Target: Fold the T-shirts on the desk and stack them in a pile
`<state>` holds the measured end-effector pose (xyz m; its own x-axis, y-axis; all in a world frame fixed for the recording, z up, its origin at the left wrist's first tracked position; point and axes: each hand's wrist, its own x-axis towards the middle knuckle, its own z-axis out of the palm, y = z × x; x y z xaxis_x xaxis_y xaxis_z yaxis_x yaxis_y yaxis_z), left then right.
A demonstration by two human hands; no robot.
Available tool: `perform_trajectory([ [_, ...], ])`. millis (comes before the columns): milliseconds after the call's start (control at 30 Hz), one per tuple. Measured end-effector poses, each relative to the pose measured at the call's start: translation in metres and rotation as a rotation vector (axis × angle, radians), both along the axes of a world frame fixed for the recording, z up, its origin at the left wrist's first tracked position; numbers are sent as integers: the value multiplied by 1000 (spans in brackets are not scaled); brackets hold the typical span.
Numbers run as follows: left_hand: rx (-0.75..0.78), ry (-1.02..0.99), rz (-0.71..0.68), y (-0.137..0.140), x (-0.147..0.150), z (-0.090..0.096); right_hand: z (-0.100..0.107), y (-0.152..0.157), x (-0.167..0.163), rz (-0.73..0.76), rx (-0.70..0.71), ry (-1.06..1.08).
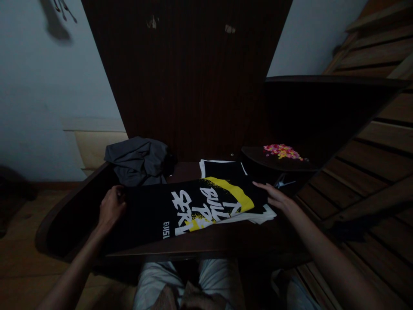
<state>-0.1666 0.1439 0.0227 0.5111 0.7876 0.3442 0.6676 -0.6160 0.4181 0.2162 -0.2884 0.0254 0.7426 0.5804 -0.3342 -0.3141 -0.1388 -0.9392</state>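
Note:
A black T-shirt (146, 211) with white lettering and a yellow brush-like print lies folded lengthwise across the dark wooden surface (145, 249). At its left end my left hand (112, 206) is closed, fingers curled in on the cloth. My right hand (274, 196) rests at the other end, its fingers stretched out and touching the shirt's edge. White cloth (263, 215) shows beneath the shirt at the lower right. Another folded black piece with a white border (224, 168) lies behind it.
A crumpled dark grey garment (138, 157) sits at the back left. Pink and yellow petal-like bits (284, 151) lie on a small shelf at the right. Curved raised sides bound the surface; a tall dark panel (190, 86) stands behind. Wooden slats (380, 150) are far right.

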Motion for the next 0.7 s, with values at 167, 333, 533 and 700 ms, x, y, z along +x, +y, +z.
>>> perform_trajectory([
  [167,67,283,56,-8,8,19,11,7,1,43,-27,42],
  [333,304,220,-157,-39,47,43,16,9,6,65,-48,42],
  [533,211,46,-614,-96,155,43,24,9,34,131,2,-25],
  [700,92,65,-729,-132,227,28,31,24,48,136,-76,-111],
])
